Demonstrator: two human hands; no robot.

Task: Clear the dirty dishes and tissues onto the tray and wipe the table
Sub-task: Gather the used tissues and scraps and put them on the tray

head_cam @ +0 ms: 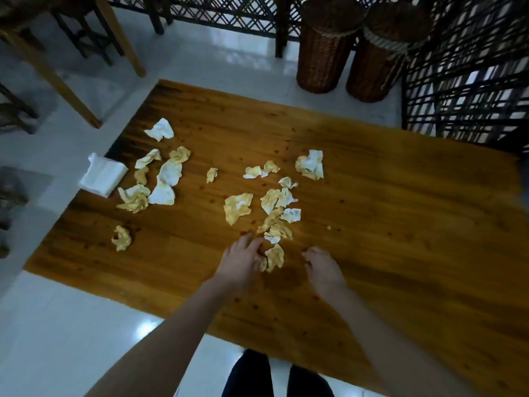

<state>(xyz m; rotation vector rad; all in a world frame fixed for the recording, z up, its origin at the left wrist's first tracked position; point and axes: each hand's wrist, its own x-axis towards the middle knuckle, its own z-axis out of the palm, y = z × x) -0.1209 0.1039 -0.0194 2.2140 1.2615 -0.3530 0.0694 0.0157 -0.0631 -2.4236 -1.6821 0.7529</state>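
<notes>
Crumpled tissues [239, 208] crowd table [400, 224] left-centre; right half open.

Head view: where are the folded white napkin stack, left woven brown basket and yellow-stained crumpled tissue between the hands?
Folded white napkin stack [103, 179]: head view, top sheet.
Left woven brown basket [323, 53]: head view, side wall.
Yellow-stained crumpled tissue [274, 257]: head view, its middle.

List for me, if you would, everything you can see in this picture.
table: one, brown wood, centre
crumpled tissues: about twenty, white and yellow-stained, scattered across the table
napkin stack: one, white, table's left edge
wicker baskets: two, brown, on the floor beyond the table
lattice screens: several panels, black, far side and right
floor: white tiles, around the table
left hand: one, touching the nearest tissue
right hand: one, fingers curled, holding nothing
</notes>
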